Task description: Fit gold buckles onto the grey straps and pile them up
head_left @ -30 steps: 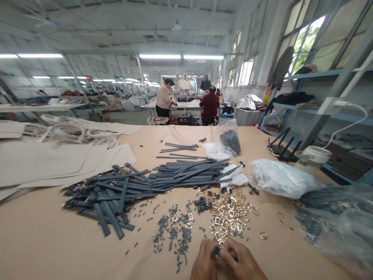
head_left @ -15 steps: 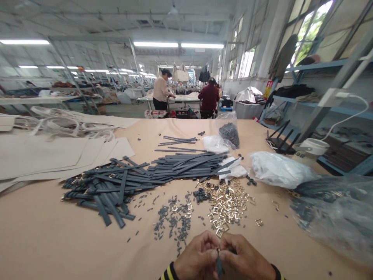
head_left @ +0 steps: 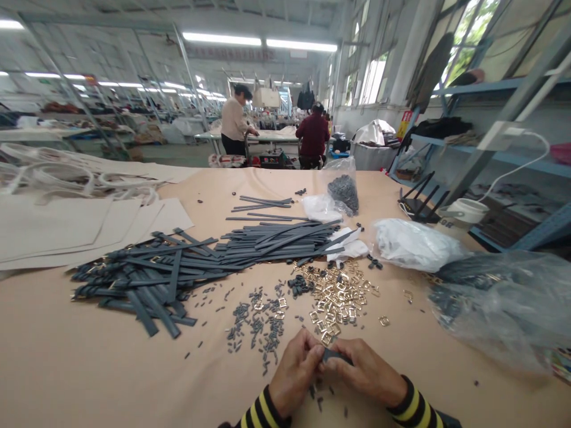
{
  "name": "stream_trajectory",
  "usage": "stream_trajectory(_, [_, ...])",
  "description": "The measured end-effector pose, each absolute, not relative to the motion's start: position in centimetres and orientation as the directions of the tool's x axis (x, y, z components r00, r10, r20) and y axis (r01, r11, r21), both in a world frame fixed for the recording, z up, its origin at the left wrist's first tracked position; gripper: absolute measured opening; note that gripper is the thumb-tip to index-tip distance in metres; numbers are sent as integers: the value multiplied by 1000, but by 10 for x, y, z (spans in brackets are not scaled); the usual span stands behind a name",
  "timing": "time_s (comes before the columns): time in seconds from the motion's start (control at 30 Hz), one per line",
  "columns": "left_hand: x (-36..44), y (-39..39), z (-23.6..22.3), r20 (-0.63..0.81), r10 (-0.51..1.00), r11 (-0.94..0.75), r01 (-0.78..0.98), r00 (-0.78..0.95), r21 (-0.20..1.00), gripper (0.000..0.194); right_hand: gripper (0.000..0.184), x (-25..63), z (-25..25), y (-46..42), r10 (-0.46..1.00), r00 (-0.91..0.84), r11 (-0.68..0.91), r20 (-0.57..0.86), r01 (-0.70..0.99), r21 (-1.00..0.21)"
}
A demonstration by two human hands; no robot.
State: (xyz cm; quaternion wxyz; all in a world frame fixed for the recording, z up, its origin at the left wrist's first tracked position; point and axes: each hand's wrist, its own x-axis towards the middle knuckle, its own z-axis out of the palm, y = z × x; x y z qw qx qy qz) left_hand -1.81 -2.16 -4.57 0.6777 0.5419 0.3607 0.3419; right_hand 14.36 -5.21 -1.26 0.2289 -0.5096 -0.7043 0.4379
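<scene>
left hand (head_left: 294, 371): closed, a short dark grey strap (head_left: 335, 355) is pinched by it at the bottom centre of the frame
right hand (head_left: 368, 373): closed, the same strap is gripped from the other end
just above the hands: gold metal buckles (head_left: 339, 303) and small grey pieces (head_left: 256, 324) are scattered on the table (head_left: 66, 321)
left of centre: long grey straps (head_left: 147, 276) are heaped

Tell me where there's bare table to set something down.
Bare tan tabletop lies left of the left hand, below the dark strap pile. Crowded: gold buckles ahead of the right hand, small dark tubes beside them.
</scene>
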Motion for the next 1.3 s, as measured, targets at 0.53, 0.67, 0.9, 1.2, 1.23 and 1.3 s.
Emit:
stream_trajectory(0.53, [-15, -6, -55, -296, 768, 381, -34, 567, 924, 33, 25, 152, -13, -16, 899, -429, 288, -92, 735, -614])
stream_trajectory(0.67, [-12, -5, -51, -300, 800, 386, -64, 519, 920, 34, 21, 172, -6, 21, 984, -176, 156, 12, 836, -526])
stream_trajectory(0.9, [-10, -3, -56, -296, 817, 396, -109, 494, 912, 34, 13, 197, -18, 75, 998, 8, 17, 61, 918, -396])
stream_trajectory(1.2, [-12, -2, -51, -310, 815, 428, -148, 489, 892, 31, 15, 176, 9, 40, 997, 5, 33, 73, 859, -510])
stream_trajectory(1.23, [-12, -2, -51, -307, 818, 425, -151, 487, 893, 31, 17, 172, 12, 28, 999, -23, 46, 48, 827, -561])
stream_trajectory(1.3, [-12, -2, -52, -301, 823, 417, -153, 481, 896, 30, 19, 163, 12, 2, 993, -80, -9, -82, 656, -755])
